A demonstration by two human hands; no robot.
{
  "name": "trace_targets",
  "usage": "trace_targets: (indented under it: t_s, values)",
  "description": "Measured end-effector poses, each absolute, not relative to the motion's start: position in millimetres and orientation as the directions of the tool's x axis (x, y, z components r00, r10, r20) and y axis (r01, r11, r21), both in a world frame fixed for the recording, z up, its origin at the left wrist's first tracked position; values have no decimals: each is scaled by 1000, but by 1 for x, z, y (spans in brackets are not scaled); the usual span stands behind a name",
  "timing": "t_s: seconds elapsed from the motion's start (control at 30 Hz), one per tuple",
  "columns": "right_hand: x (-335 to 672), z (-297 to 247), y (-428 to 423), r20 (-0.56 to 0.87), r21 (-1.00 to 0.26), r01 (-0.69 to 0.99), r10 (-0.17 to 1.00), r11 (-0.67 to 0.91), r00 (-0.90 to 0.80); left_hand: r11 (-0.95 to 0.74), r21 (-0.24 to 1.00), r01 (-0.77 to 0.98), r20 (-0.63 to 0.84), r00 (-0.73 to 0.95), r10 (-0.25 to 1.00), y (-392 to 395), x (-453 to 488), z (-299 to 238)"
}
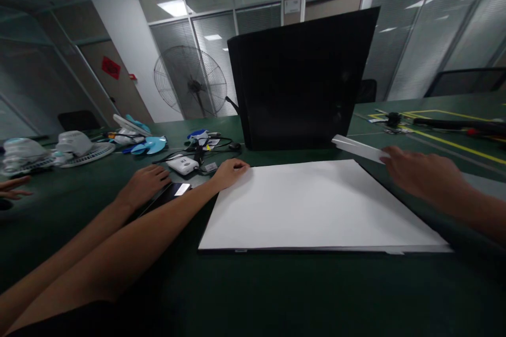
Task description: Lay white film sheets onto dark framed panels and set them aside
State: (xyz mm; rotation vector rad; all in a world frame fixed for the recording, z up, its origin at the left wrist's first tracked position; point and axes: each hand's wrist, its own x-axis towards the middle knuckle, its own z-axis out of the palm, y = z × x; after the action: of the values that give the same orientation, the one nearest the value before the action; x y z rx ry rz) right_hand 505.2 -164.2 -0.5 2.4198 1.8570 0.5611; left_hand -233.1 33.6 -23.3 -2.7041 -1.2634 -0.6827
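A large white flat panel (316, 205) with a thin dark edge lies on the green table in front of me. At its far left corner is my left hand (228, 174), its fingers curled and pinching the corner. My right hand (419, 171) is raised over the panel's right side, closed around one end of a narrow white strip (359, 148). The strip's free end points left, above the panel's far right corner. Just behind the panel stands a big black sheet-like piece (300, 81), upright and leaning slightly. Two small pale tabs show at the panel's near edge.
Another person's hand (148, 184) rests by a dark phone-like device (169, 195) on the left; a further hand (13, 187) shows at the far left. Cables and a white box (182, 164) lie behind. Fan parts (75, 145) sit back left, tools (466, 125) at right.
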Motion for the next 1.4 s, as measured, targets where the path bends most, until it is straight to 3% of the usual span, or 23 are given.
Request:
trace_targets:
  t_s: [0.17, 0.3, 0.43, 0.57, 0.73, 0.87, 1.0, 1.1, 1.27, 1.4]
  values:
    - [441, 2, -185, 216, 259, 966, 976, -18, -40, -681, 163, 714, 426, 572, 701, 37, -238, -23]
    - [405, -13, -206, 200, 117, 934, 914, 336, -354, -673, 235, 701, 432, 545, 718, 21, -222, -10]
    - [389, -18, -224, 107, 0, 819, 815, 573, -570, -661, 380, 647, 400, 529, 748, 3, -118, -6]
    - [383, -9, -236, 1, -124, 732, 737, 671, -676, -667, 421, 614, 367, 557, 745, 13, 11, -28]
    - [382, -2, -238, -26, -256, 705, 724, 662, -689, -656, 445, 610, 346, 558, 754, 30, 43, -46]
    - [404, -7, -215, 58, -188, 750, 769, 635, -637, -646, 475, 597, 335, 556, 761, 30, 30, -42]
    - [464, -13, -176, 240, -73, 897, 880, 437, -409, -622, 567, 541, 316, 554, 770, 31, 29, -38]
    - [519, -16, -153, 301, -62, 963, 925, 262, -232, -593, 632, 499, 301, 547, 781, 34, 28, -39]
    - [583, -33, -132, 233, -101, 985, 966, 141, -114, -548, 677, 492, 293, 503, 813, 36, 29, -42]
    - [594, -52, -123, 134, -138, 981, 984, 140, -121, -562, 611, 558, 290, 502, 815, 32, 32, -41]
